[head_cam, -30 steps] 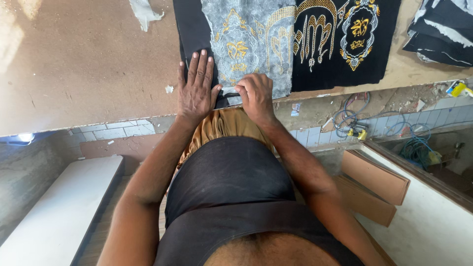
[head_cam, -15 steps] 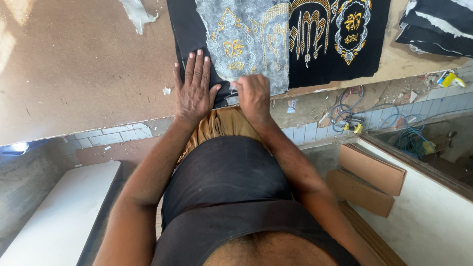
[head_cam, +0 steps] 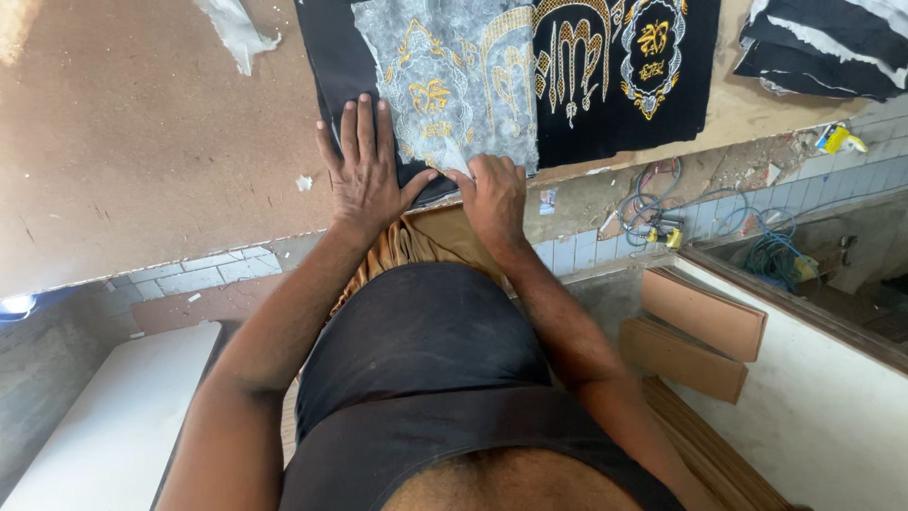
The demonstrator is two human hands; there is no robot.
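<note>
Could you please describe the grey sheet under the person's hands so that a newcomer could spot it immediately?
On the brown board worktable lies a black cloth embroidered in gold. Over that cloth's left part, by the table's near edge, sits the thin grey-white fibrous sheet, with the left hand flat beside it and the right hand pinching its corner. Unlike the bare black neighbours, it is pale and translucent, gold stitching showing through.

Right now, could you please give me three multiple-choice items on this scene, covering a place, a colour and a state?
1. Where is the left hand?
A. flat on the black cloth
B. on the white bench
C. in the air

2. What colour is the embroidery?
A. red
B. gold
C. blue

3. How is the right hand?
A. spread flat
B. curled, pinching the grey backing
C. off the table

Answers: 1 A, palm and fingers lie on it; 2 B, gold threads on black; 3 B, fingers are bent at the backing's edge.
</note>
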